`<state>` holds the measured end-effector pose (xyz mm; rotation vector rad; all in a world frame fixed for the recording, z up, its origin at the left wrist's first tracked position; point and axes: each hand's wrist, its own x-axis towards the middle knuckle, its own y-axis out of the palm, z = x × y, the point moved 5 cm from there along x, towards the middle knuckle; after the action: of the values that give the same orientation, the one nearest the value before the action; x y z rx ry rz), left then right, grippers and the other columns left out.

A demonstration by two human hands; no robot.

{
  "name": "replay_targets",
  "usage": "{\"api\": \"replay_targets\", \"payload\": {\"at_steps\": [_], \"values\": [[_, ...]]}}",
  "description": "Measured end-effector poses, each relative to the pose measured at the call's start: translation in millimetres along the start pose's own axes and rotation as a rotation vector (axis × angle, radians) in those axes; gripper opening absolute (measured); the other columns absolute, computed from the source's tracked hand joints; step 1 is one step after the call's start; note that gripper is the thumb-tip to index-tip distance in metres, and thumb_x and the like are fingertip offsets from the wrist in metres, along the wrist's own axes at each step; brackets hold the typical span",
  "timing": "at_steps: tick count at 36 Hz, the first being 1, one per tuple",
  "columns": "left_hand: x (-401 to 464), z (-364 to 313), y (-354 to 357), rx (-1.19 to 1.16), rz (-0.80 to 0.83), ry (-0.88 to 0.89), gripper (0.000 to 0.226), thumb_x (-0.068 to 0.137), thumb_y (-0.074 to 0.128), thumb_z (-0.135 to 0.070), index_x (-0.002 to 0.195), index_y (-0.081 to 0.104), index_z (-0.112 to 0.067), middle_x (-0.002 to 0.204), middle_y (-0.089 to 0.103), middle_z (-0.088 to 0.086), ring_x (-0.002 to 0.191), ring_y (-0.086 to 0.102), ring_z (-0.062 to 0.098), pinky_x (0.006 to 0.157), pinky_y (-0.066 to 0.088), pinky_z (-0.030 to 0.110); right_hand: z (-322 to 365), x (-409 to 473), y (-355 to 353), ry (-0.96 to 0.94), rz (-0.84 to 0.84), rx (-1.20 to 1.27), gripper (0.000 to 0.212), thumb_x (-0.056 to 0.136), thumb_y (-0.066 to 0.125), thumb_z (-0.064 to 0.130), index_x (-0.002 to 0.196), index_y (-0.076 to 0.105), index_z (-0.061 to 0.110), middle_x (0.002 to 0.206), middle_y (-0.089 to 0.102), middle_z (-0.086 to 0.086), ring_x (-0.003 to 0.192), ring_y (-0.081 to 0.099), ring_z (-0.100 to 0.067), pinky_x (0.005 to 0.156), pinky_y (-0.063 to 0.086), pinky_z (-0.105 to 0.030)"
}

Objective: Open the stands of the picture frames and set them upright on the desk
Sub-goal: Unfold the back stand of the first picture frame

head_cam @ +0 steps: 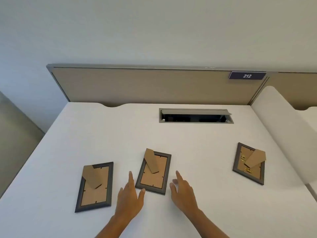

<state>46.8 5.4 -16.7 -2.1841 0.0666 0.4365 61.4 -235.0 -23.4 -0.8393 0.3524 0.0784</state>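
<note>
Dark-framed, the middle picture frame [153, 170] is flanked face-down, its long axis pointing away, by the nearer, spread left hand [129, 197] and the equally spread, empty right hand [183, 193].

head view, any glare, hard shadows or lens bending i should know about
Head view: light is soft and even, no glare on the desk; only faint shadows lie beside the middle frame and under each hand. The wide lens bends the divider panel. The picture is slightly soft, yet the 212 sign reads.

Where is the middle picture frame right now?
In the head view the middle picture frame lies face down on the desk, low and centre, between the left hand and right hand.
</note>
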Motion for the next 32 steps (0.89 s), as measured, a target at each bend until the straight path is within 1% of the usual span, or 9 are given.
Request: {"api": "replay_targets", "payload": {"at_steps": [2,3,6,11,15,19,23,28,32], "values": [[4,2,-3,-0.044,-0.031,-0.024,0.098,0.101,0.062,-0.046,0.167,-0.008,-0.028,0.162,0.048,0.003,0.143,0.053,0.025,0.121,0.041,0.045,1,1,2,0.046,0.018,0.097,0.067,0.111,0.055,0.038,0.171,0.03,0.025,0.142,0.066,0.003,0.134,0.06,-0.022,0.116,0.044,-0.035],[5,2,-3,-0.06,-0.031,-0.033,0.098,0.101,0.064,-0.045,0.168,-0.005,-0.027,0.16,0.05,0.002,0.142,0.053,0.025,0.119,0.044,0.045,4,1,4,0.055,0.037,0.123,0.066,0.111,0.057,0.038,0.171,0.031,0.025,0.141,0.066,0.003,0.134,0.059,-0.021,0.115,0.044,-0.035],[7,1,-1,-0.084,-0.004,-0.055,0.094,0.101,0.065,-0.042,0.169,0.003,-0.024,0.162,0.046,0.003,0.147,0.046,0.026,0.12,0.043,0.046,12,-2,8,0.091,0.082,0.145,0.067,0.11,0.06,0.034,0.17,0.033,0.022,0.142,0.065,0.001,0.136,0.058,-0.019,0.113,0.042,-0.03],[7,-6,3,-0.118,0.026,-0.075,0.088,0.102,0.064,-0.04,0.168,0.01,-0.022,0.169,0.035,0.006,0.155,0.035,0.03,0.123,0.037,0.047,26,-5,14,0.128,0.105,0.209,0.068,0.108,0.065,0.028,0.169,0.036,0.017,0.152,0.062,-0.005,0.142,0.056,-0.022,0.114,0.043,-0.03],[9,-12,4,-0.212,0.039,-0.103,0.083,0.105,0.063,-0.032,0.168,0.013,-0.017,0.174,0.026,0.008,0.16,0.026,0.032,0.127,0.032,0.048,31,-9,15,0.204,0.108,0.405,0.068,0.103,0.075,0.028,0.164,0.045,0.021,0.154,0.061,-0.001,0.132,0.057,-0.015,0.101,0.045,-0.025],[15,-14,1,-0.301,0.029,-0.172,0.077,0.105,0.063,-0.024,0.167,0.018,-0.014,0.171,0.031,0.011,0.158,0.031,0.034,0.126,0.034,0.05,32,-6,10,0.265,0.145,0.569,0.075,0.1,0.079,0.03,0.165,0.042,0.019,0.157,0.057,-0.004,0.132,0.056,-0.018,0.101,0.044,-0.029],[21,-16,-4,-0.37,0.022,-0.203,0.073,0.104,0.065,-0.021,0.165,0.026,-0.015,0.164,0.042,0.013,0.149,0.044,0.036,0.121,0.042,0.052,31,-2,6,0.265,0.162,0.661,0.071,0.098,0.083,0.024,0.16,0.049,0.02,0.142,0.061,0.0,0.126,0.06,-0.018,0.106,0.052,-0.037],[29,-17,-10,-0.438,0.017,-0.227,0.061,0.104,0.065,-0.026,0.158,0.037,-0.016,0.155,0.048,0.013,0.134,0.058,0.032,0.11,0.051,0.043,30,1,2,0.214,0.146,0.657,0.066,0.092,0.088,0.018,0.151,0.058,0.022,0.145,0.059,-0.002,0.125,0.065,-0.024,0.102,0.06,-0.039],[33,-21,-13,-0.513,0.077,-0.193,0.057,0.105,0.064,-0.027,0.156,0.041,-0.018,0.116,0.07,0.008,0.099,0.073,0.023,0.092,0.063,0.038,31,0,-4,0.096,0.122,0.568,0.068,0.084,0.094,0.01,0.142,0.062,0.026,0.141,0.055,-0.002,0.113,0.069,-0.016,0.082,0.06,-0.021]]}}
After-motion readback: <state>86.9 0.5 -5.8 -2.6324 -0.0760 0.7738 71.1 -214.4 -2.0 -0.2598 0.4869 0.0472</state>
